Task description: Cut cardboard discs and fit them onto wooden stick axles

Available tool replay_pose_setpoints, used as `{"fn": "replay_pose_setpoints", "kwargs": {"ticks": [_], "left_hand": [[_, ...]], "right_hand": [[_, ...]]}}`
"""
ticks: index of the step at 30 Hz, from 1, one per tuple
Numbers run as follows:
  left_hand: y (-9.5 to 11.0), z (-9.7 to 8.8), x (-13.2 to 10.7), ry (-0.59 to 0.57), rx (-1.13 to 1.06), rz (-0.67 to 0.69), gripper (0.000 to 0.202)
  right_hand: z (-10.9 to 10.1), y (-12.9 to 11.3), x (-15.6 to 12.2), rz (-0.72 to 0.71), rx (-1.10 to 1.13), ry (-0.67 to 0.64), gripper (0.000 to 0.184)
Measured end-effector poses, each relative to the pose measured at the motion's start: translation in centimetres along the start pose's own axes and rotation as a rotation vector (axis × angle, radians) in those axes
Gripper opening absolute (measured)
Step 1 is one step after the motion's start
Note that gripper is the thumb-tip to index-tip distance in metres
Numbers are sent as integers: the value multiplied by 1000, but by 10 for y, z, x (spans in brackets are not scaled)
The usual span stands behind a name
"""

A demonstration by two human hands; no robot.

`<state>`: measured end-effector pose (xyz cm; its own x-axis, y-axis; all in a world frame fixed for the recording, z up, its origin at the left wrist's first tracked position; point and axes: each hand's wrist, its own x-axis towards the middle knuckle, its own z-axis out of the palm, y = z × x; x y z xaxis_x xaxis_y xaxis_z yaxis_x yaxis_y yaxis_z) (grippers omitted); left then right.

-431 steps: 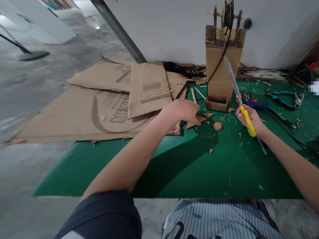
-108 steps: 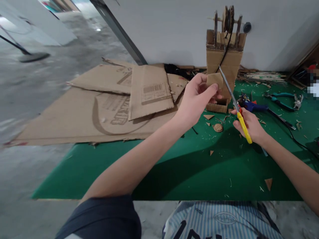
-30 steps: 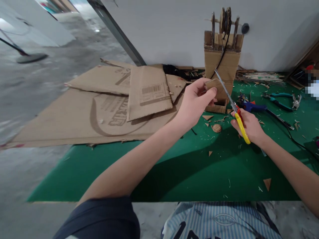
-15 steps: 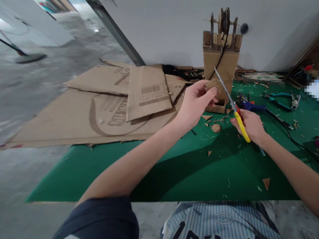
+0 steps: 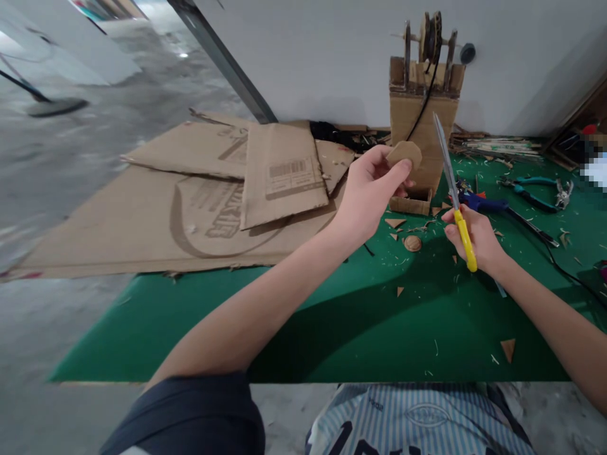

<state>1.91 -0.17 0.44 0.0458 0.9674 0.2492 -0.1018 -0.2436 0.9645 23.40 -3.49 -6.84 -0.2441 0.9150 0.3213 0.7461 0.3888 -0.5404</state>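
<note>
Between the thumb and fingers of my left hand (image 5: 372, 189) is a small, roughly round cardboard piece (image 5: 406, 153) with angular edges. My right hand (image 5: 478, 240) grips scissors (image 5: 462, 237) by their yellow handle, blades pointing up and apart from the piece. Behind the left hand stands a cardboard tower (image 5: 422, 114) with a spool (image 5: 430, 38) on an axle at its top and a black cord hanging down. A small round cardboard disc (image 5: 412, 243) lies on the green table below my hands, among triangular offcuts (image 5: 394, 222).
Large flattened cardboard sheets (image 5: 118, 221) cover the table's left side and overhang its edge. To the right lie a blue glue gun (image 5: 484, 202) with a cable, and teal-handled pliers (image 5: 540, 193). Thin sticks (image 5: 502, 146) are heaped along the wall.
The scissors have swung more upright and away from the cardboard piece, which now shows more of its face. My left hand has stayed nearly in place.
</note>
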Motion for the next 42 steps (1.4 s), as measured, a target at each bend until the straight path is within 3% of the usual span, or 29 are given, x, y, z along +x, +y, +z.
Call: {"fn": "replay_pose_setpoints", "kwargs": {"ticks": [3,10,14,22,30,42], "left_hand": [[1,1,-1,2,-19,-1,11],[9,0,-3,-21,10,-46,20],[8,-1,-3,-73,7,-71,16],[-1,-3,-1,-98,52,44,1],[-1,-2,-1,-77,61,79,9],[10,-7,-6,-97,273,187,18]], "right_hand": [[1,-2,0,19,65,-29,58],[0,-7,-1,131,-19,-52,55],[-1,-11,0,169,-45,-67,54],[-2,-11,1,179,-60,-87,49],[-2,-9,2,166,-73,-102,49],[-4,-10,1,135,-112,-102,51]]}}
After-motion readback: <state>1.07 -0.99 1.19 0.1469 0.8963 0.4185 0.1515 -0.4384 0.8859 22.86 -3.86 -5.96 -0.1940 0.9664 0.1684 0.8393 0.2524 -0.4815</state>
